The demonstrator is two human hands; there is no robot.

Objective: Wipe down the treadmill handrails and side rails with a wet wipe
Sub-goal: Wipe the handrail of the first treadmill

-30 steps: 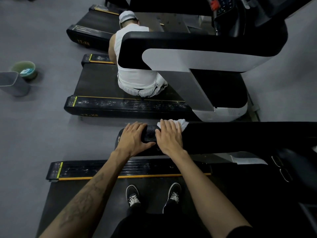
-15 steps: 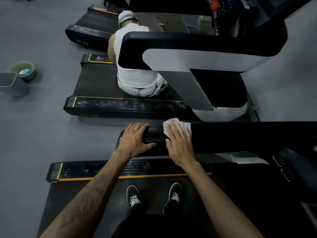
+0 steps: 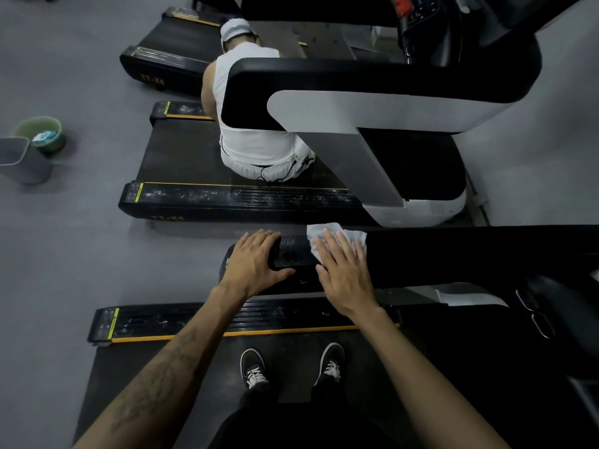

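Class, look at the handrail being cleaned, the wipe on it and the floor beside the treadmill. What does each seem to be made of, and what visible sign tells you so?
Handrail: probably matte black plastic or rubber-coated; smooth, with a stippled grip patch near its end.
Wet wipe: thin white non-woven fabric or paper; it crumples under the right hand.
Floor: likely grey rubber or vinyl sheet; even, seamless, dull.

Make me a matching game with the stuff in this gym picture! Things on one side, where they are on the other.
Things:
1. white wet wipe
2. left hand
3. round green bucket
4. black lace-up sneakers

Places:
A. on the grey floor, far left
B. on the treadmill belt, below the arms
C. flat under the right hand on the black handrail
D. gripping the handrail's rounded end

Pairs: 1-C, 2-D, 3-A, 4-B
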